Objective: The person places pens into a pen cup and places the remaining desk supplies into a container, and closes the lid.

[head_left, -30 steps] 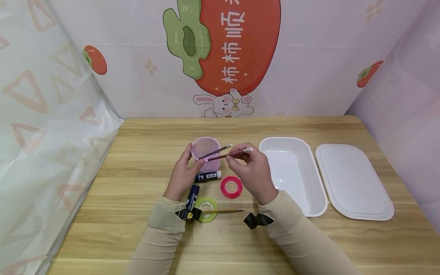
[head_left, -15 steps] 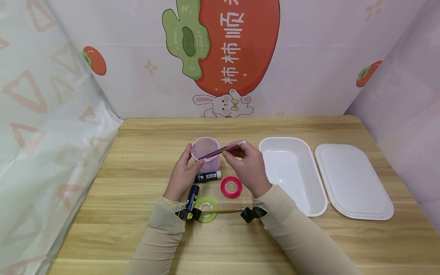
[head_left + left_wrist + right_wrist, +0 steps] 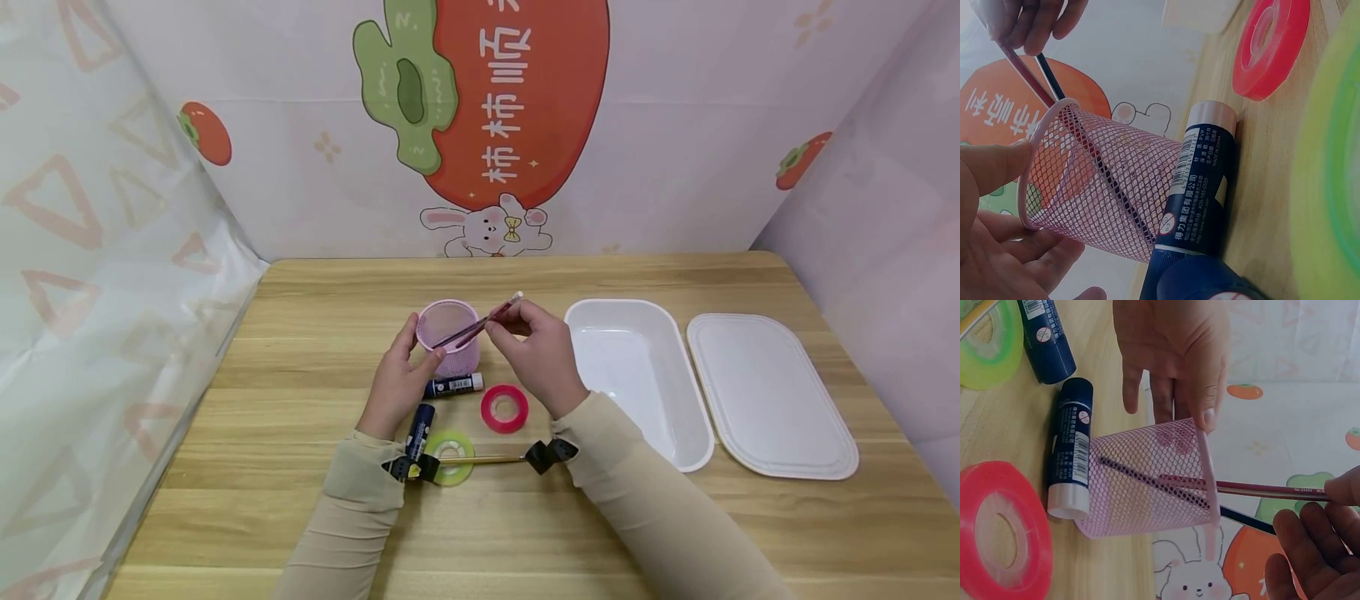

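Note:
My left hand (image 3: 397, 387) holds a pink mesh pen cup (image 3: 1147, 481) at its rim, with the thumb on the near side and the fingers on the far side. Between thumb and fingers, my right hand (image 3: 542, 358) pinches a dark red pencil (image 3: 1254, 489). That pencil's lower end is inside the cup's mouth, short of the bottom. A dark pencil (image 3: 1110, 169) leans inside the cup, its lower end near the base. Close by the cup's base lies a navy glue stick (image 3: 1194, 181) with a white end.
A second glue stick (image 3: 422, 423), a red tape roll (image 3: 489, 408) and a green tape roll (image 3: 450, 477) lie on the wooden table (image 3: 315, 333). A yellowish pencil (image 3: 491, 459) overlaps the green roll. On the right are a white tub (image 3: 701, 433) and its flat lid (image 3: 772, 400).
My right hand has brought the red pencil left and steeper, and its lower end has gone from over the rim into the cup. The left hand and cup have stayed put.

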The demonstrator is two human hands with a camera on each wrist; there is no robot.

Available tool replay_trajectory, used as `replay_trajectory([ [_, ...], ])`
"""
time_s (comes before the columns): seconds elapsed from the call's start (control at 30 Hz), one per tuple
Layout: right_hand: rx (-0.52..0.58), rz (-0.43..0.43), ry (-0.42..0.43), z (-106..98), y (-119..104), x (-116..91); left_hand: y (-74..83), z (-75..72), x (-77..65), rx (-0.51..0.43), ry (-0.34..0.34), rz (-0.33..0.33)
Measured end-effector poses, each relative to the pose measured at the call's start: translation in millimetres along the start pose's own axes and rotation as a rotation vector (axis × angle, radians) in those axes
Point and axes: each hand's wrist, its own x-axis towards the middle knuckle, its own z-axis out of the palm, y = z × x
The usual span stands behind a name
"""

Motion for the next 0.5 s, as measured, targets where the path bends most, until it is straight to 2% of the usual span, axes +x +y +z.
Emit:
replay_trajectory([
  [0.5, -0.159, 0.125, -0.101, 12.9, 15.4, 5.5, 0.5, 0.0, 0.2, -0.001, 0.007, -0.004],
])
